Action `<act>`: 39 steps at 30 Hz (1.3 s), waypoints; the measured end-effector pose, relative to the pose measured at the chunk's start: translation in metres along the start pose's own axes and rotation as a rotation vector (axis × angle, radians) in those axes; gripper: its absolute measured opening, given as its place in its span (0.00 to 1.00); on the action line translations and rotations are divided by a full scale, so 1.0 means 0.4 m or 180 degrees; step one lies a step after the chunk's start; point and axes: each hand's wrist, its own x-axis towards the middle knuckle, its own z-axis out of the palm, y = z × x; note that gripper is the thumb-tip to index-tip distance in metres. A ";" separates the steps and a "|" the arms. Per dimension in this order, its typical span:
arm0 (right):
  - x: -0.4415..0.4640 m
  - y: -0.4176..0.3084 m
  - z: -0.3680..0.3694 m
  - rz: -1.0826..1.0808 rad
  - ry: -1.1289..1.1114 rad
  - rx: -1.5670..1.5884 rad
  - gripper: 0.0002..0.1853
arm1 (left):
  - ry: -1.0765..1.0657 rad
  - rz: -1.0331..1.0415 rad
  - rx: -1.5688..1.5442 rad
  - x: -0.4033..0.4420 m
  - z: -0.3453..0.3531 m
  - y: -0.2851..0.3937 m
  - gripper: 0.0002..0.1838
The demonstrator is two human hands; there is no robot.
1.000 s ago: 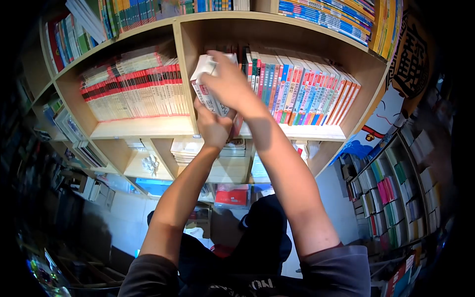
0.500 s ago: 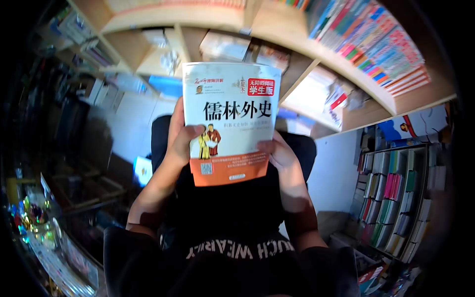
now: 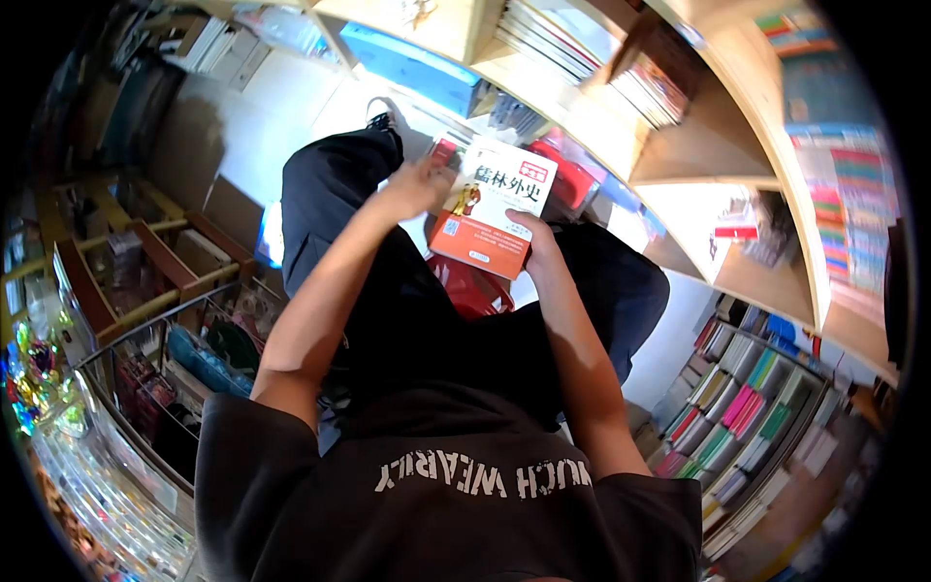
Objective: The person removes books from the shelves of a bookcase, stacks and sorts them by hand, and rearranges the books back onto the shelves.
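Note:
A paperback book [image 3: 497, 209] with a white and orange cover, large black Chinese characters and a small drawing of robed figures is held out over my lap. My right hand [image 3: 539, 244] grips its lower right edge, thumb on the front cover. By the book's left side is my left hand [image 3: 419, 187], its fingers smeared by motion. Whether it touches the book I cannot tell. A small red item [image 3: 445, 149] shows just beyond those fingers. Under and behind the book a red object [image 3: 470, 288] is partly hidden.
Wooden shelving [image 3: 718, 145] with books curves across the front and right. A blue box [image 3: 412, 63] stands at its foot. A rack of books [image 3: 742, 407] is at my right. On the left are wooden-framed compartments [image 3: 136, 262] and shiny packaged goods [image 3: 116, 485].
The book has gone lower and farther from me, tilting clockwise. My left hand has come off its left edge; my right hand keeps its hold. The view has shifted, showing more of my legs.

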 end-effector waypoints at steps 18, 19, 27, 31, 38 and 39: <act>0.537 0.231 -0.197 0.0746 -0.0067 0.0624 0.25 | -0.0571 0.0512 -0.5444 -0.016 -0.346 -0.038 0.29; 0.561 0.232 -0.200 0.0871 -0.0142 0.0685 0.25 | -0.0450 0.0427 -0.5418 -0.013 -0.347 -0.030 0.29; 0.779 0.281 -0.253 0.1544 0.0021 0.0188 0.21 | -0.0494 0.0355 -0.5416 0.000 -0.355 -0.017 0.27; 0.763 0.309 -0.219 0.0949 0.0079 -0.0521 0.21 | -0.0462 0.0118 -0.5355 0.003 -0.363 -0.003 0.27; 0.716 0.264 -0.189 0.0681 0.0982 -0.1825 0.26 | -0.0567 0.0185 -0.5137 0.018 -0.344 -0.001 0.26; 0.695 0.239 -0.179 0.1209 0.1246 -0.1725 0.26 | -0.0593 0.0133 -0.5135 0.022 -0.339 -0.001 0.25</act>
